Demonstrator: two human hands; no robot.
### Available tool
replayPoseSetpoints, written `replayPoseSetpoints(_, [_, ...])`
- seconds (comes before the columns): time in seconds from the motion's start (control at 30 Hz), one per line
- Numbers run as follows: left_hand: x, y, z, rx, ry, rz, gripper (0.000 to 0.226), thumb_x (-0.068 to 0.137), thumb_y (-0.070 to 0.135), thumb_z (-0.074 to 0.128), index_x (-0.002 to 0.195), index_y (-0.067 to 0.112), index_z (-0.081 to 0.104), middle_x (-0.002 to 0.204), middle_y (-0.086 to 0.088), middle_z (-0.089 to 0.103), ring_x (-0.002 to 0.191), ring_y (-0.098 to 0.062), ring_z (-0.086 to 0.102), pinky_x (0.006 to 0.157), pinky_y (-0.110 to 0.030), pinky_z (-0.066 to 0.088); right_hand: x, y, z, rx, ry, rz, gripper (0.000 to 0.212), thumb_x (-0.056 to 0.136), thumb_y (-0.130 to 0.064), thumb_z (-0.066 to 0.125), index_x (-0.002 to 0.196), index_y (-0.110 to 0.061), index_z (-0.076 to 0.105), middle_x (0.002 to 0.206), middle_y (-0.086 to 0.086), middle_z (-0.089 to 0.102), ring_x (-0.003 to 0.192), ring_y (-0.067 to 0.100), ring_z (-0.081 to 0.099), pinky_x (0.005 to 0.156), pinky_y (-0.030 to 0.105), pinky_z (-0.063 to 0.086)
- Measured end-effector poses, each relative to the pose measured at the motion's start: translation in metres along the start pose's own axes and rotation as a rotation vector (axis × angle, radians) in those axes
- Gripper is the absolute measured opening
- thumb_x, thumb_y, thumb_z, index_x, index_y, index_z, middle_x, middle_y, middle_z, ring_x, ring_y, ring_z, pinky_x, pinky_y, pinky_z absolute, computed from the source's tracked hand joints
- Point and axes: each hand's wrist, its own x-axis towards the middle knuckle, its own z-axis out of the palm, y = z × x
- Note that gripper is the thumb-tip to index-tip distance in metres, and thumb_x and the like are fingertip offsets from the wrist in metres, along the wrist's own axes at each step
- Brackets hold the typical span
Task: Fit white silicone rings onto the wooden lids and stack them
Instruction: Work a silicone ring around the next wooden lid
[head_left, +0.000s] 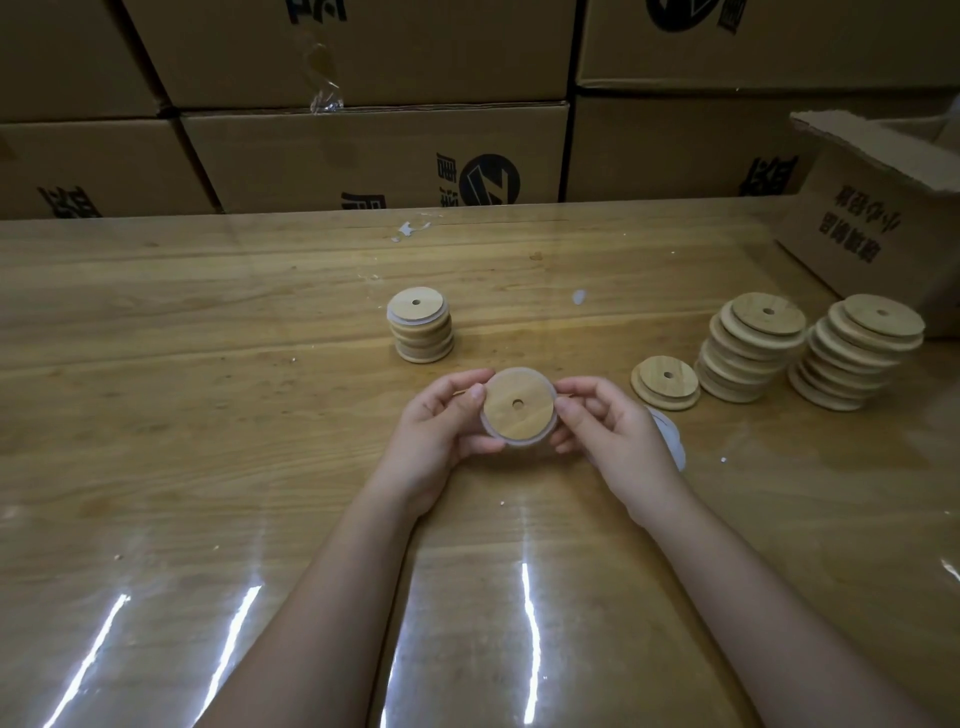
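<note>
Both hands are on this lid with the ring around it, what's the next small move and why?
Probably work the white ring snug around the wooden lid: left hand and right hand both pinch its rim, and the ring bulges out along the lower edge, so it looks not fully seated.

view: single head cam, riding above the near edge of the table (156, 364)
facing: looking forward and down toward 12 o'clock, cardboard boxes (374, 156) filling the top band
range: working close; forearms (322, 597) entering from 6 o'clock, left hand (441, 431) and right hand (613, 431) gripping the wooden lid (519, 405) just below centre
lens: wide angle, bowing the box edges at 10 and 2 o'clock
</note>
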Motion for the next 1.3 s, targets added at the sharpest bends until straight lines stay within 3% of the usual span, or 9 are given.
replayPoseSetpoints(0.23, [-0.001,0.000,0.002,0.029,0.011,0.013,0.022,0.082,0.019,0.058,0.103,0.012,0.062,0.085,-0.001,0.073,0.070,-0.012,0.069,0.051,-0.020,0.054,0.000,0.005,0.000,-0.031,-0.009,-0.021,0.018,0.093,-0.005,0.053,0.110,-0.010,0.057,0.084,0.008,0.064,0.065,0.011,0.063,0.060,0.020,0.051])
replayPoseSetpoints(0.37, [-0.002,-0.004,0.005,0.099,0.043,0.057,0.013,0.089,0.014,0.055,0.098,0.017,0.065,0.083,-0.002,0.071,0.067,-0.012,0.066,0.050,-0.019,0.053,-0.005,0.006,0.002,-0.115,-0.105,-0.107,0.029,0.092,-0.011,0.056,0.116,-0.027,0.053,0.092,0.012,0.066,0.075,0.012,0.064,0.063,0.019,0.050])
replayPoseSetpoints(0.5, [-0.004,-0.005,0.007,0.135,0.020,0.070,0.016,0.091,0.011,0.054,0.101,0.015,0.065,0.087,0.002,0.073,0.073,-0.011,0.068,0.053,-0.019,0.054,-0.003,0.009,0.004,-0.101,-0.099,-0.109,0.033,0.092,-0.009,0.056,0.116,-0.032,0.053,0.094,0.006,0.068,0.073,0.012,0.065,0.063,0.021,0.051])
replayPoseSetpoints(0.6, [-0.004,-0.002,0.005,0.097,-0.029,0.062,0.026,0.080,0.015,0.061,0.106,0.015,0.065,0.097,0.000,0.073,0.082,-0.013,0.068,0.058,-0.021,0.055,-0.002,0.010,0.002,-0.070,-0.064,-0.111,0.034,0.093,-0.009,0.053,0.115,-0.035,0.053,0.092,0.004,0.068,0.068,0.014,0.065,0.061,0.022,0.052])
replayPoseSetpoints(0.73, [-0.004,-0.002,0.001,0.069,-0.085,0.055,0.039,0.078,0.006,0.068,0.115,0.017,0.062,0.106,-0.006,0.071,0.090,-0.017,0.067,0.064,-0.025,0.056,-0.003,0.010,0.002,-0.081,-0.060,-0.125,0.038,0.094,-0.010,0.053,0.117,-0.041,0.052,0.097,0.007,0.068,0.071,0.017,0.066,0.061,0.023,0.053])
replayPoseSetpoints(0.87, [-0.005,-0.003,0.001,0.122,-0.147,0.017,0.049,0.076,0.008,0.067,0.122,0.019,0.056,0.113,-0.003,0.069,0.096,-0.015,0.065,0.071,-0.025,0.055,-0.002,0.009,0.002,-0.073,-0.047,-0.100,0.035,0.094,-0.009,0.052,0.116,-0.036,0.052,0.097,0.012,0.068,0.070,0.019,0.066,0.060,0.025,0.055])
replayPoseSetpoints(1.0, [-0.005,-0.002,0.003,0.107,-0.077,0.012,0.050,0.074,0.012,0.067,0.122,0.019,0.054,0.101,-0.005,0.072,0.087,-0.015,0.067,0.068,-0.024,0.055,0.000,0.008,0.000,-0.001,-0.035,-0.075,0.030,0.095,-0.007,0.049,0.119,-0.025,0.054,0.088,0.006,0.070,0.067,0.018,0.068,0.058,0.023,0.055])
replayPoseSetpoints(1.13, [-0.003,-0.002,0.002,0.095,0.021,-0.004,0.050,0.073,0.016,0.067,0.121,0.012,0.055,0.090,-0.006,0.072,0.078,-0.014,0.068,0.065,-0.024,0.055,0.002,0.008,0.001,-0.003,-0.086,-0.058,0.030,0.095,-0.006,0.048,0.111,-0.031,0.053,0.074,-0.003,0.070,0.066,0.015,0.068,0.060,0.022,0.055])
replayPoseSetpoints(1.3, [-0.002,-0.005,0.003,0.152,0.059,-0.015,0.046,0.071,0.018,0.072,0.115,0.012,0.061,0.104,-0.007,0.072,0.093,-0.016,0.068,0.079,-0.028,0.056,0.003,0.013,0.001,-0.079,-0.086,-0.063,0.031,0.095,-0.010,0.052,0.111,-0.036,0.052,0.073,-0.004,0.070,0.069,0.017,0.068,0.064,0.026,0.055])
